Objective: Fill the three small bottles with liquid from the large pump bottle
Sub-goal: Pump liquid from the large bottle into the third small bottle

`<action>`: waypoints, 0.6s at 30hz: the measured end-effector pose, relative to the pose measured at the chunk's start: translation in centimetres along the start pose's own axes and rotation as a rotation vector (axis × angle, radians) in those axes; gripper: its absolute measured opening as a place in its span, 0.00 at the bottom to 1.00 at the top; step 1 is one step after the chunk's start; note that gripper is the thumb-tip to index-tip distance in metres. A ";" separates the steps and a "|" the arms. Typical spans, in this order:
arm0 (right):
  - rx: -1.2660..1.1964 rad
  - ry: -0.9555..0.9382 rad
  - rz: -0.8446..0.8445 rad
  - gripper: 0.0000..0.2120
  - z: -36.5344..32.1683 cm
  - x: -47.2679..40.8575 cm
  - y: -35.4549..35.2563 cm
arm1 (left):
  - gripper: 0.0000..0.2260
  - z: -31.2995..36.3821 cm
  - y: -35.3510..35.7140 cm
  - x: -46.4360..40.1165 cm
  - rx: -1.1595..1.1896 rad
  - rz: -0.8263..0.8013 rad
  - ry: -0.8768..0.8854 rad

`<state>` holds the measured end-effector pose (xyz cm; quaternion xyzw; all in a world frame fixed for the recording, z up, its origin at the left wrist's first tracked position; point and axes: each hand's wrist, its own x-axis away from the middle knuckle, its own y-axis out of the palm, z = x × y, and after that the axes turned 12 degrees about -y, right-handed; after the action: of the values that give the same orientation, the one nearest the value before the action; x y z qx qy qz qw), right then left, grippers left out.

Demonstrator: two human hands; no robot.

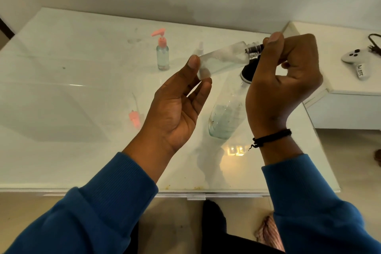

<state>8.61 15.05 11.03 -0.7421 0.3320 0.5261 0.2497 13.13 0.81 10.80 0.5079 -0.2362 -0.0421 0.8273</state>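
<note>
So far one small pink-pump bottle (162,55) stands filled on the table (61,68), while the left hand (177,105) pinches a tilted clear bottle (222,60) whose neck the right hand (284,76) pinches above the large bottle (224,117), seemingly mid-fill

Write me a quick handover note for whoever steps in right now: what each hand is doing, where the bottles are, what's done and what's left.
Left hand: pinches the base end of a small clear bottle, held tilted in the air.
Right hand: grips a black pump nozzle at that bottle's mouth.
Large bottle: stands on the white table under the hands, partly full, black collar on top.
Pink-pump bottle: upright at the back, capped, holding liquid.
Loose pink pump: lies on the table, left of the hands.
Done: probably the pink-pump bottle.
Left: fill the held bottle. A third bottle may stand behind it, but that is unclear.
</note>
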 end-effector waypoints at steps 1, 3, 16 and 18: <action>-0.006 0.001 -0.001 0.16 0.0 0.1 0.0 | 0.08 0.0 0.0 0.0 0.006 -0.004 -0.003; -0.017 0.002 -0.002 0.16 0.2 0.1 -0.1 | 0.09 0.0 -0.1 0.0 0.014 -0.015 -0.013; 0.004 -0.001 0.015 0.17 0.3 -0.3 0.0 | 0.15 0.0 -0.1 -0.1 0.026 -0.012 -0.034; -0.002 0.002 0.010 0.17 0.2 0.0 0.0 | 0.13 -0.1 -0.2 -0.1 0.028 0.001 -0.027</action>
<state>8.48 15.14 11.00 -0.7410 0.3355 0.5270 0.2460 13.11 0.80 10.62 0.5190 -0.2480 -0.0452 0.8168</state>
